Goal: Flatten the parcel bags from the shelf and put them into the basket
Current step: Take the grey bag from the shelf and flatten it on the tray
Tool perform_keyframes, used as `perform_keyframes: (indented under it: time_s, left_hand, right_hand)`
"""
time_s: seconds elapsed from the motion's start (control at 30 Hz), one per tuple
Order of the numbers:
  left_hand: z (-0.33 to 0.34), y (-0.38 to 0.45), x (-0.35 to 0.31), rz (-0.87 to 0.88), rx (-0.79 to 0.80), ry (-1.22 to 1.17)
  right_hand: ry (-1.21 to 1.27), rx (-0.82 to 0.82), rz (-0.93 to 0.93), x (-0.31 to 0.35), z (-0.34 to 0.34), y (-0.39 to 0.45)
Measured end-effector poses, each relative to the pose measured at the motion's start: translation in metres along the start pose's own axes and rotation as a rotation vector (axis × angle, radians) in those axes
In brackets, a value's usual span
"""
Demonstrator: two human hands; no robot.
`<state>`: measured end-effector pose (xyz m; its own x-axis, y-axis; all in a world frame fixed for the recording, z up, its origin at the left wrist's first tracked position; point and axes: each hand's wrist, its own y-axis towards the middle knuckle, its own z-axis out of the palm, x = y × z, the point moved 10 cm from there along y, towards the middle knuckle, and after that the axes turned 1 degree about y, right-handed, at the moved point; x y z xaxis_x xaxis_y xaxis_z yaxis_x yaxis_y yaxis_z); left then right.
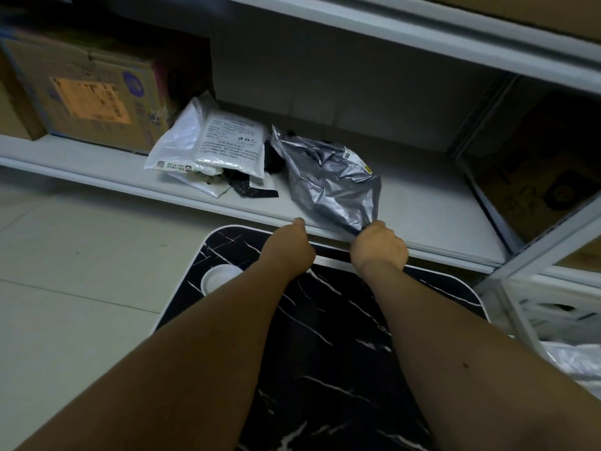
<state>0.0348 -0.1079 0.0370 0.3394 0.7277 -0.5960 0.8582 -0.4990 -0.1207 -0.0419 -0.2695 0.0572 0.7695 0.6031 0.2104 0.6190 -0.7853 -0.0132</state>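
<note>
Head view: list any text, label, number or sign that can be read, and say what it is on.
Nothing reads clearly.
White parcel bag: printed lines, recycling-type symbols and a QR code, too blurred.
Grey parcel bag: small label with a yellow patch, unreadable.
Cardboard box: orange label, blurred.

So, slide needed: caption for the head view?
Right hand grips grey bag at shelf edge; left hand curled beside it.
</note>
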Motion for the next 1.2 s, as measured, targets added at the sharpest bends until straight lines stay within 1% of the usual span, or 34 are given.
perform_keyframes:
  time_s: [0.1,0.2,0.33,0.43,0.53,0.63,0.77,0.9,0.97,1.03,1.07,1.13,1.2]
  left_hand:
    - [0.012,-0.016,-0.022,0.065,0.076,0.000]
    - [0.023,-0.041,-0.036,0.076,0.130,-0.029]
    - [0.040,-0.080,-0.045,0.057,0.189,-0.054]
    - [0.053,-0.106,-0.052,0.073,0.242,0.001]
    - [0.065,-0.135,-0.055,0.070,0.321,0.062]
    - [0.073,-0.160,-0.048,0.029,0.355,0.109]
    - [0.079,-0.179,-0.037,0.034,0.374,0.284]
    - [0.084,-0.198,-0.032,0.099,0.460,0.483]
    - [0.086,-0.201,-0.026,0.111,0.486,0.568]
    - [0.084,-0.199,-0.013,0.047,0.489,0.608]
    - [0.082,-0.197,-0.007,0.004,0.464,0.601]
    - [0.072,-0.190,0.004,-0.099,0.380,0.528]
    - [0.061,-0.184,0.011,-0.201,0.280,0.394]
  right_hand:
    - [-0.074,0.025,0.012,-0.036,-0.015,-0.015]
    - [-0.192,0.104,-0.014,-0.067,-0.023,-0.042]
    - [-0.353,0.247,-0.140,-0.084,-0.017,-0.086]
    - [-0.440,0.297,-0.256,-0.084,-0.011,-0.119]
    - [-0.470,0.342,-0.321,-0.087,-0.010,-0.153]
    - [-0.463,0.378,-0.370,-0.087,-0.005,-0.178]
    - [-0.503,0.450,-0.443,-0.087,0.006,-0.209]
    - [-0.450,0.594,-0.523,-0.075,0.025,-0.239]
    - [-0.426,0.622,-0.583,-0.065,0.033,-0.249]
    - [-0.276,0.565,-0.583,-0.054,0.026,-0.247]
    - [-0.169,0.490,-0.564,-0.049,0.016,-0.241]
    - [-0.051,0.243,-0.538,-0.045,-0.013,-0.225]
    - [-0.019,-0.007,-0.494,-0.052,-0.039,-0.211]
